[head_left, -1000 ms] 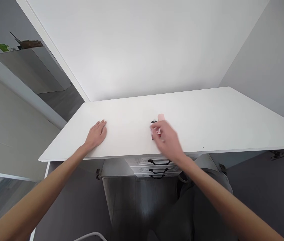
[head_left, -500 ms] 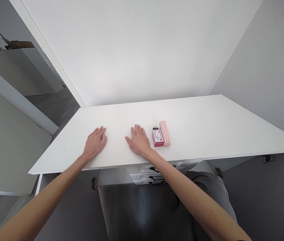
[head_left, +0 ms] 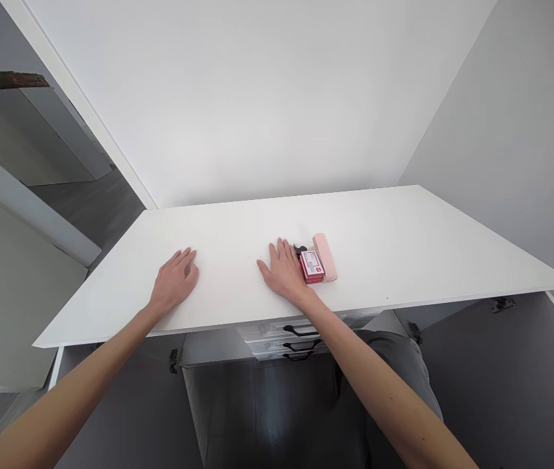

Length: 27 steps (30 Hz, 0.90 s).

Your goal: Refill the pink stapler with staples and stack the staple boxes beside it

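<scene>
My left hand [head_left: 174, 280] rests on the white desktop [head_left: 228, 228], its thumb curved away from the fingers and nothing in its grasp. Palm down, my right hand [head_left: 284, 268] lies with fingers stretched out, its outer edge against a red-and-white box [head_left: 312, 266]. The box seems to be one of a small stack. A pale pink oblong case [head_left: 324, 256] stands close along the box's right side. Behind the box a small black item [head_left: 300, 250] shows in part; its kind is unclear.
Below the desktop's front edge are drawers with black handles [head_left: 299, 331] and open cabinet doors with metal hinges [head_left: 502, 304]. A white wall [head_left: 267, 98] rises behind. At the left, a doorway shows a grey cabinet [head_left: 13, 133].
My right hand has slid right up to the boxes, which have shifted and turned slightly along with the pink case. The camera view has moved a little to the right.
</scene>
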{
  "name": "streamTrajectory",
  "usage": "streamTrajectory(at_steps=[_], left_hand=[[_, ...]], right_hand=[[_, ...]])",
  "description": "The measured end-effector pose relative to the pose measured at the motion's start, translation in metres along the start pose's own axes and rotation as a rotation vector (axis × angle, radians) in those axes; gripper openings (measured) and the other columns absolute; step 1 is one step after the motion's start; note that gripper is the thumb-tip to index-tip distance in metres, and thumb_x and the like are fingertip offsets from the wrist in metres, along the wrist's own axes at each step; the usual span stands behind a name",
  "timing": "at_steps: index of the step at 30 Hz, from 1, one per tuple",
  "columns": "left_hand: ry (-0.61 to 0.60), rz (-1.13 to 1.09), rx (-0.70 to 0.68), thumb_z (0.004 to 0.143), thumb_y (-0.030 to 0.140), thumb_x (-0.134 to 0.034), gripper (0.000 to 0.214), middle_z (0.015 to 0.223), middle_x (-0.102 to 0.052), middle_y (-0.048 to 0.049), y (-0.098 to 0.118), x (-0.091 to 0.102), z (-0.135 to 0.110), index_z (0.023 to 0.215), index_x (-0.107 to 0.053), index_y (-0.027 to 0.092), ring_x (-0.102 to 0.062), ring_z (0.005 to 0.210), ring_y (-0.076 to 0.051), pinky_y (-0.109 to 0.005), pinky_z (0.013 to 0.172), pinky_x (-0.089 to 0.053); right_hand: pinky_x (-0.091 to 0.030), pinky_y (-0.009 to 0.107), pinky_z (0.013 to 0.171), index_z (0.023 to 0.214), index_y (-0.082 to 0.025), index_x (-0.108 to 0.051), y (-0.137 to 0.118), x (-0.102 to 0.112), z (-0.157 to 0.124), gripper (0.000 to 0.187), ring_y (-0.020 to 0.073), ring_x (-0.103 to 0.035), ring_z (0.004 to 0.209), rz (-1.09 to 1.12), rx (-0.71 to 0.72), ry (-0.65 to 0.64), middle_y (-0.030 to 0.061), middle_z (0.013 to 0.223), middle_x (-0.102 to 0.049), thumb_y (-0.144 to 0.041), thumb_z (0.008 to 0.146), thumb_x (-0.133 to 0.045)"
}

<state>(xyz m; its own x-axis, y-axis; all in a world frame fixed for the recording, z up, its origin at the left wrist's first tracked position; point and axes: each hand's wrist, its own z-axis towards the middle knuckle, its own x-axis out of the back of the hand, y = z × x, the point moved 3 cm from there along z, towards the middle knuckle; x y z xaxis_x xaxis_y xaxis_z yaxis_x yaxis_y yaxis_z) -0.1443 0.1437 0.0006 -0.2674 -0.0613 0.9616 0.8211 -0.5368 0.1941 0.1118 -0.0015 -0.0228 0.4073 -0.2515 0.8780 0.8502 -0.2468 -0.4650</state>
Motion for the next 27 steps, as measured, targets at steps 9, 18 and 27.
streamTrajectory(at_steps=[9,18,27], left_hand=[[0.003,-0.004,-0.001,0.098,0.042,-0.036,0.065,0.165,-0.047,-0.0058,0.008,0.010,0.003,0.155,-0.054,0.016,-0.037,0.157,-0.030,-0.051,0.130,-0.031],[-0.033,0.024,0.045,0.102,0.042,-0.028,0.066,0.168,-0.042,-0.0047,0.011,0.017,0.003,0.158,-0.049,0.014,-0.032,0.160,-0.028,-0.051,0.129,-0.031],[-0.048,0.053,0.056,0.101,0.044,-0.025,0.070,0.169,-0.041,-0.0049,0.011,0.017,0.006,0.159,-0.048,0.013,-0.033,0.159,-0.027,-0.051,0.129,-0.031]], right_hand=[[-0.010,0.044,0.132,0.163,0.000,-0.034,0.053,0.022,0.007,0.073,0.0315,-0.012,0.165,-0.032,-0.003,0.038,0.0238,0.175,-0.020,-0.049,0.109,-0.035],[-0.011,0.041,0.133,0.165,-0.007,-0.033,0.121,0.055,0.011,0.072,0.0256,-0.016,0.165,-0.040,0.050,-0.003,0.0175,0.176,-0.023,-0.053,0.110,-0.032],[-0.013,0.041,0.133,0.164,-0.004,-0.033,0.184,0.080,0.010,0.072,0.0265,-0.017,0.164,-0.068,-0.036,0.039,0.0185,0.175,-0.023,-0.052,0.110,-0.032]])
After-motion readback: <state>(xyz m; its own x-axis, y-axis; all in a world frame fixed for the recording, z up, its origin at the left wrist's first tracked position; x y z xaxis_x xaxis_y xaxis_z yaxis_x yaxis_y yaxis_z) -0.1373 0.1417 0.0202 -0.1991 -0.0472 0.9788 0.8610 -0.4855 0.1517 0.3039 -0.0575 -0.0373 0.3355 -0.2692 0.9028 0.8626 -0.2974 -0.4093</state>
